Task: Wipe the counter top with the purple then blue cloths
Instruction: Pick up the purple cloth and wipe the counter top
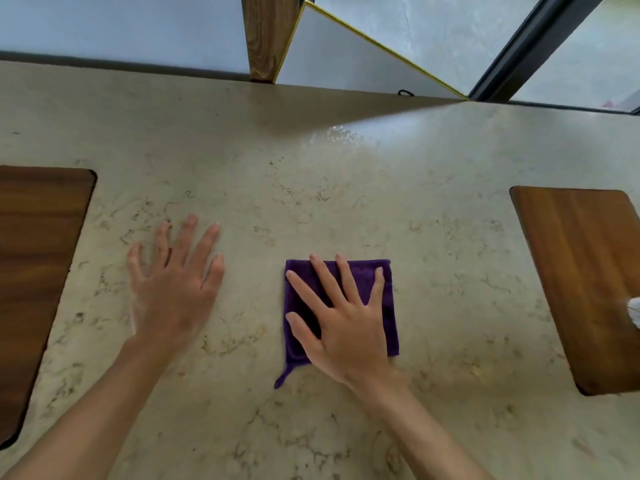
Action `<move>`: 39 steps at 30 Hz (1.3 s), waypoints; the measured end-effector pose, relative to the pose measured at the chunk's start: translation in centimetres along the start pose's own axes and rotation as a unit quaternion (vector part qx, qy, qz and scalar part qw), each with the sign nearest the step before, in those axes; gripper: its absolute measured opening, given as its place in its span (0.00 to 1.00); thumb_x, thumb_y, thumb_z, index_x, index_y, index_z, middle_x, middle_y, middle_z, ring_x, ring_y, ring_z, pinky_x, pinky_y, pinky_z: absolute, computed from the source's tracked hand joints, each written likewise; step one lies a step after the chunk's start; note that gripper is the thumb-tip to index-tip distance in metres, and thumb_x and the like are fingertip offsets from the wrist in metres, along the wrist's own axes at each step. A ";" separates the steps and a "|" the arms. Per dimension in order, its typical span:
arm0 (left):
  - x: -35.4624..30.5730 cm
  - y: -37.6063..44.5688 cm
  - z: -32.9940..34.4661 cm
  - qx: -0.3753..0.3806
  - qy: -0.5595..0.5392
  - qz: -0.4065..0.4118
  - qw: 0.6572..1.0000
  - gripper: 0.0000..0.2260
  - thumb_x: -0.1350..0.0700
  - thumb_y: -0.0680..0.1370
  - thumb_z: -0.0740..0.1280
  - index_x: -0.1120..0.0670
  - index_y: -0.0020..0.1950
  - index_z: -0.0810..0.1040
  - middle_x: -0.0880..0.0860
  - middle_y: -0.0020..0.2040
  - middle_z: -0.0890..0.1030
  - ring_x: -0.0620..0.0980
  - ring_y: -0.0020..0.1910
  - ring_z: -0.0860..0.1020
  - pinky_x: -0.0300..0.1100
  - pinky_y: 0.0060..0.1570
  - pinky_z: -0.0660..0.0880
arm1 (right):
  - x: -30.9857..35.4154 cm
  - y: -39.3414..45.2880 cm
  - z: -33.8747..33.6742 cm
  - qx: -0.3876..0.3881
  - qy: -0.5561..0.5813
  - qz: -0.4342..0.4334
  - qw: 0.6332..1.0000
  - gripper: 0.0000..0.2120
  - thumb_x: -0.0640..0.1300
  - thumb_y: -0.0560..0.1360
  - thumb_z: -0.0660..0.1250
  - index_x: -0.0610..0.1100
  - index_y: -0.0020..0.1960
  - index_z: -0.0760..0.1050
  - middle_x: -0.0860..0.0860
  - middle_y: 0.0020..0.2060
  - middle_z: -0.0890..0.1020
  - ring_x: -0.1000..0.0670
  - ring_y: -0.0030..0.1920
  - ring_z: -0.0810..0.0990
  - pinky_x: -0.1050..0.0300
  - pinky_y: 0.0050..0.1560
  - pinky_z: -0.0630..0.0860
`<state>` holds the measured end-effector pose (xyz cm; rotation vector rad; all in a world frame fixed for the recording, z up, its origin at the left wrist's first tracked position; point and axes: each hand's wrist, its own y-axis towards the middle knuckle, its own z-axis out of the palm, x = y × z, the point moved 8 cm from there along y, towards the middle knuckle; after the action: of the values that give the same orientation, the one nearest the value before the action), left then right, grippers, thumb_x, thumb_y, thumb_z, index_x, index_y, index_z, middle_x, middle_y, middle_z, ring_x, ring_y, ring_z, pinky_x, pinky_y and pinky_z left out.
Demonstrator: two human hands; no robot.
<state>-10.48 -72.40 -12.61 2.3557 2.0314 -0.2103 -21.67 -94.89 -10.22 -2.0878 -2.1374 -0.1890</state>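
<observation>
Purple cloth lies folded square on the counter top, centre-right, its hanging loop trailing off the near-left corner. My right hand rests palm-down on it, fingers splayed flat, pressing, not clenched. My left hand is beside it, apart from the cloth, fingers spread and released, holding nothing; I cannot tell whether it touches the stone. A dark wooden board sits far left, a lighter wooden board far right. Both are well clear.
</observation>
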 end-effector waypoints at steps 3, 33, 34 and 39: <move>-0.4 -0.2 -1.0 -0.021 -0.036 -0.005 0.999 0.26 0.40 0.82 0.45 0.38 0.81 0.52 0.46 0.84 0.53 0.53 0.82 0.53 0.59 0.78 0.45 | -0.3 0.0 -1.1 0.003 0.052 -0.012 0.999 0.25 0.65 0.82 0.53 0.64 0.78 0.59 0.56 0.82 0.57 0.48 0.83 0.52 0.25 0.77 0.46; -12.6 -6.4 -3.2 -0.131 -0.199 0.120 0.964 0.06 0.49 0.73 0.72 0.50 0.43 0.86 0.47 0.34 0.77 0.49 0.30 0.76 0.47 0.33 0.75 | -10.0 -2.3 -4.0 0.004 0.088 0.115 0.989 0.05 0.45 0.80 0.66 0.51 0.55 0.75 0.56 0.48 0.71 0.51 0.51 0.68 0.54 0.52 0.62; -12.8 -6.3 -3.0 -0.120 -0.195 0.108 0.967 0.04 0.52 0.71 0.77 0.51 0.43 0.85 0.48 0.34 0.77 0.49 0.29 0.75 0.46 0.33 0.75 | -9.9 -2.3 -4.1 0.007 0.079 0.126 0.989 0.05 0.45 0.80 0.65 0.51 0.56 0.75 0.55 0.48 0.71 0.51 0.50 0.68 0.54 0.51 0.63; -11.9 -6.2 -2.0 -0.018 -0.304 -0.045 0.951 0.04 0.54 0.75 0.74 0.45 0.46 0.82 0.44 0.47 0.68 0.49 0.42 0.75 0.37 0.39 0.73 | -9.3 -2.6 -5.5 0.019 0.163 0.168 0.972 0.04 0.42 0.83 0.61 0.50 0.55 0.70 0.52 0.42 0.80 0.48 0.43 0.77 0.54 0.42 0.75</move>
<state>-18.12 -82.92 -8.77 1.8485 1.8017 -0.7811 -24.01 -105.17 -6.59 -2.1772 -1.5683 -0.4125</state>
